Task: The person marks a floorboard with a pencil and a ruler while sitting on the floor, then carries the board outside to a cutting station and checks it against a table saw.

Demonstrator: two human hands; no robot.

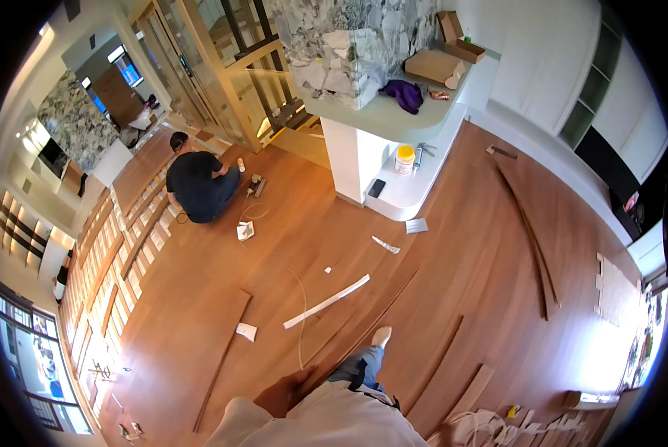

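My left hand is at the lower centre, closed on a long wooden plank that runs diagonally up to the right; my body hides part of it. My right hand is not in view. My socked foot is on the plank floor. A thin hose curves near my left hand. A white strip and a loose board with a white packet lie close by.
A crouching person works at the left beside unfinished flooring and a nail gun. Ahead stand a stone-clad column with a curved shelf and a stairwell. Long boards and board offcuts lie right.
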